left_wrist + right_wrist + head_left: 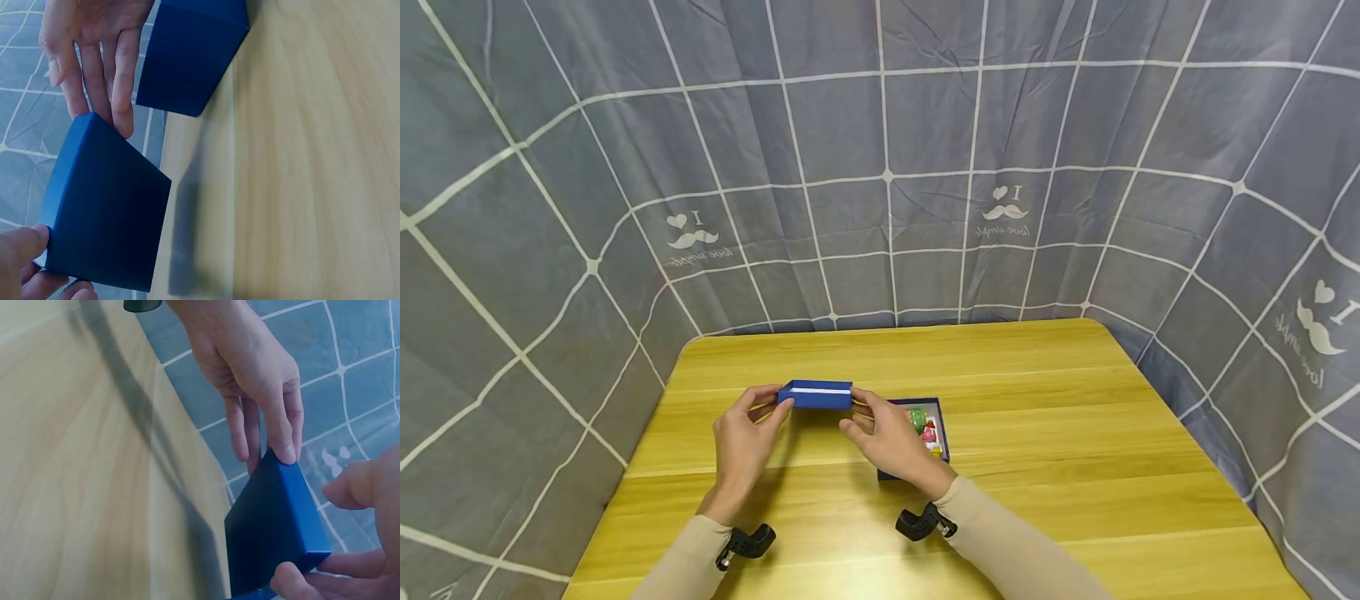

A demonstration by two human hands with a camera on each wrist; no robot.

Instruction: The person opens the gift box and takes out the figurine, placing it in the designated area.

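Observation:
Above the table, a shallow blue box lid (816,400) is held tilted, with a white strip showing along its inside. My left hand (741,442) pinches its left end between thumb and fingers. At the opposite end, the extended fingers of my right hand (891,437) touch the lid; in the right wrist view that thumb stands apart from it. Partly behind my right hand and wrist, a deeper dark blue box (945,437) sits uncovered on the table. Small colourful pieces lie inside, among them a green one (917,419) and a pink one (929,434).
The yellow wood-grain table (1037,400) extends to both sides and ends at a far edge. Behind and around it hangs a grey curtain (835,217) with white grid lines. Black wrist mounts (917,525) are strapped over beige sleeves.

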